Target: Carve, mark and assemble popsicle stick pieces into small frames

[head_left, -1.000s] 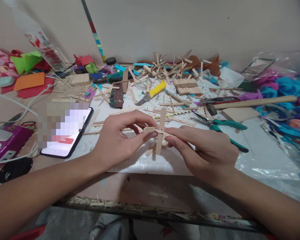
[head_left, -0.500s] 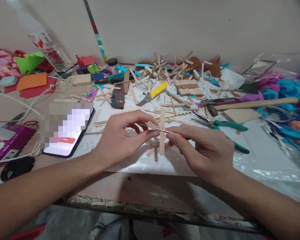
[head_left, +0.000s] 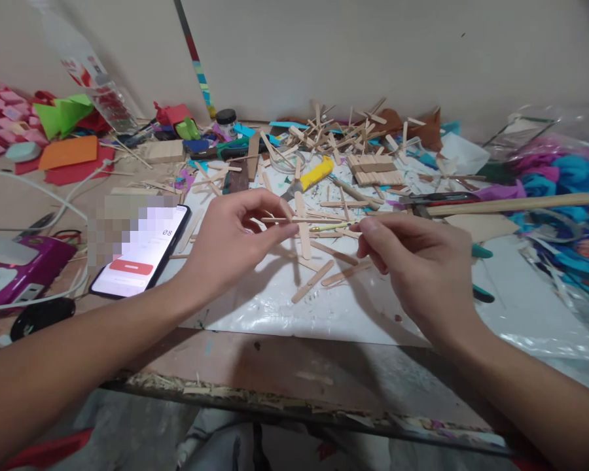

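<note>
My left hand (head_left: 245, 232) pinches wooden craft sticks between thumb and fingertips. An upright craft stick (head_left: 305, 241) crosses a thin, edge-on one at its fingertips; whether they are joined I cannot tell. Apart to the right, my right hand (head_left: 417, 261) has its thumb and index finger pressed together, beside the far end of the thin stick. Whatever lies between those fingertips is too small to make out. Loose craft sticks (head_left: 313, 281) rest on the white sheet (head_left: 275, 317) below. A yellow patterned rod (head_left: 326, 227) lies behind, partly covered by the right fingers.
A yellow-handled cutter (head_left: 317, 173) and a stick bundle (head_left: 375, 170) lie behind my hands. To the left is a lit phone (head_left: 142, 255). Green-handled pliers (head_left: 481, 292) and a wooden-handled hammer (head_left: 510, 204) are at right. A plastic bottle (head_left: 95, 85) leans at the back.
My right hand has moved right, away from the crossed sticks and my left hand. The sticks have risen slightly with my left hand, uncovering loose sticks below. The view has shifted a little.
</note>
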{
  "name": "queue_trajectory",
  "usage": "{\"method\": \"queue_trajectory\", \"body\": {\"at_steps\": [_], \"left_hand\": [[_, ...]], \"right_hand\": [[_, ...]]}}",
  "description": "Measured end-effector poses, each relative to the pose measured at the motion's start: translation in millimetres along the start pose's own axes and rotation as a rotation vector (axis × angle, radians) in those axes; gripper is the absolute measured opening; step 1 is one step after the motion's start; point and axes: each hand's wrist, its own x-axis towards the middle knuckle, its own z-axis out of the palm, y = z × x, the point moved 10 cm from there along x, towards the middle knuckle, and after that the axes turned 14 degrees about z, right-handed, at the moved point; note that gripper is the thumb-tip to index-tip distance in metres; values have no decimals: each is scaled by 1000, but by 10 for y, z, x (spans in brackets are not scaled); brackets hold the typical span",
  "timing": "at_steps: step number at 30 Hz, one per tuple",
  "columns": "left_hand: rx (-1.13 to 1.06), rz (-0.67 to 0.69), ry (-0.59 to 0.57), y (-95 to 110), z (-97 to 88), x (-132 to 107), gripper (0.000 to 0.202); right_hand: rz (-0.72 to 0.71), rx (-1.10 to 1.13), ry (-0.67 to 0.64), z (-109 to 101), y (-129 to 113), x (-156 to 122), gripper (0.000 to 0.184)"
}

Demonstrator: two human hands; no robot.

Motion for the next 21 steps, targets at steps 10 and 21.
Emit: {"method": "queue_trajectory", "body": {"at_steps": [10, 21], "left_hand": [[46, 2, -11, -52, 23, -5, 8], [73, 103, 41, 62, -17, -22, 9]], "right_hand": [[-147, -393, -274, 427, 47, -45, 15], [-294, -453, -388, 616, -14, -195, 18]]}}
